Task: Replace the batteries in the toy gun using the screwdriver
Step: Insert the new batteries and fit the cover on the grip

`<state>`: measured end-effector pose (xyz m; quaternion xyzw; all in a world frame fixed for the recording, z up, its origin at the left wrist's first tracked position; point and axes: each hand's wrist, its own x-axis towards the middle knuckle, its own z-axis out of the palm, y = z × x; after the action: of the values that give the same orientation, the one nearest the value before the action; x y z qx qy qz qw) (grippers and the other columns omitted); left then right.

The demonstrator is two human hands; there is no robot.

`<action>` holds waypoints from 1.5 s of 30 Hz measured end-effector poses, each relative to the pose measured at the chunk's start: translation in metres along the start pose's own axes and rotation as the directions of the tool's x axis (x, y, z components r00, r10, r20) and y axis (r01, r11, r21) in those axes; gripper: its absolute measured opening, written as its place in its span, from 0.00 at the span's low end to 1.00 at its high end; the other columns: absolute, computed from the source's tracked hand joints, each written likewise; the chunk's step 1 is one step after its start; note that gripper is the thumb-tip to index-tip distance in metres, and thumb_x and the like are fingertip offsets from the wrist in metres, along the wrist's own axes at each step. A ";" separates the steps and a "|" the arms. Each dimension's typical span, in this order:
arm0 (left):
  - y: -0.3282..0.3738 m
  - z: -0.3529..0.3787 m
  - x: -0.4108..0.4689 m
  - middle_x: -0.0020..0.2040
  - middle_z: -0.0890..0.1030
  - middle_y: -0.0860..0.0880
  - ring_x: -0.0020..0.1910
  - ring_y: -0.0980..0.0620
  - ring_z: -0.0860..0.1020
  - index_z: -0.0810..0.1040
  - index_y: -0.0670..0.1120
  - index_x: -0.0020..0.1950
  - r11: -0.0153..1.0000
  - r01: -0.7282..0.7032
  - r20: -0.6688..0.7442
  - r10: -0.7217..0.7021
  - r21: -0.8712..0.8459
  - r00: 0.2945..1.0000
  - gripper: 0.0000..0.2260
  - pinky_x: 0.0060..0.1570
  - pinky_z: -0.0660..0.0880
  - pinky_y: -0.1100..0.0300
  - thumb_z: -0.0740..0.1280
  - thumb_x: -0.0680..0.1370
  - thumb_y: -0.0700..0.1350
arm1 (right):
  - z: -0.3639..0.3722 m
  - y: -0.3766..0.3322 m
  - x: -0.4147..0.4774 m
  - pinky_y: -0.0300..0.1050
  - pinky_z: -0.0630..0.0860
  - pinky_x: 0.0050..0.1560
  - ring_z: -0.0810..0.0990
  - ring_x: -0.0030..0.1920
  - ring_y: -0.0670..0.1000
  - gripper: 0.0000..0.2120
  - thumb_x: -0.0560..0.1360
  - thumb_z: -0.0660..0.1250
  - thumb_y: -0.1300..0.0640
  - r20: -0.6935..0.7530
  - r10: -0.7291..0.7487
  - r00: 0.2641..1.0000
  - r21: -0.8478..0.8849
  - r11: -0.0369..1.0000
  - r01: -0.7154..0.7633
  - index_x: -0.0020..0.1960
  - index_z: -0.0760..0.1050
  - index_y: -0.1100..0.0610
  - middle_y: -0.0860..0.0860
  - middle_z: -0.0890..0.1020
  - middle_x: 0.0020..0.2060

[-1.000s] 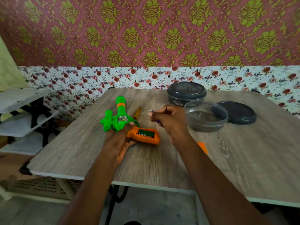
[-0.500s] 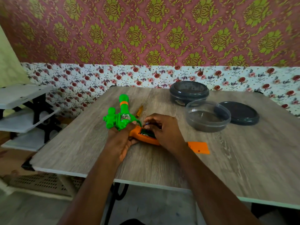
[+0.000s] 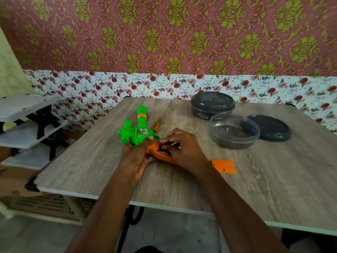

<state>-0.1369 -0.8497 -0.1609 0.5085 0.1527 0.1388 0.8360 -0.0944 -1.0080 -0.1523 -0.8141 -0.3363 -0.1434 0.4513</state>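
A green toy gun (image 3: 140,130) with an orange grip (image 3: 155,155) lies on the wooden table (image 3: 273,189), barrel pointing away from me. My left hand (image 3: 135,157) grips it where body and grip meet. The battery compartment in the grip is open. My right hand (image 3: 186,150) sits over it, fingertips curled into the opening and pinching a small battery that is mostly hidden. The orange compartment cover (image 3: 223,166) lies loose just right of my right wrist. An amber-handled screwdriver (image 3: 157,124) rests beside the barrel, behind my hands.
A clear round container (image 3: 234,131) stands to the right, its dark lid (image 3: 268,127) lying beside it. A second, closed dark container (image 3: 212,105) sits behind. White shelves (image 3: 25,128) stand left of the table. A patterned wall is close behind.
My right hand came down from above the table, carrying a small battery, onto the open compartment and stays there. My left hand has kept its hold on the gun.
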 end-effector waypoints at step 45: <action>-0.003 0.002 0.004 0.57 0.82 0.42 0.48 0.47 0.83 0.75 0.46 0.63 1.000 -0.020 -0.025 0.020 -0.007 0.999 0.15 0.33 0.84 0.49 0.71 0.78 0.36 | -0.115 0.001 -0.090 0.56 0.80 0.57 0.83 0.53 0.54 0.09 0.76 0.72 0.58 0.027 0.429 0.903 -0.528 0.773 -0.352 0.56 0.85 0.54 0.54 0.86 0.51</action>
<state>-0.1321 -0.8504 -0.1630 0.5050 0.1573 0.1541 0.8345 -0.1516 -1.1414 -0.1380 -0.9642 -0.1412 -0.0704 0.2132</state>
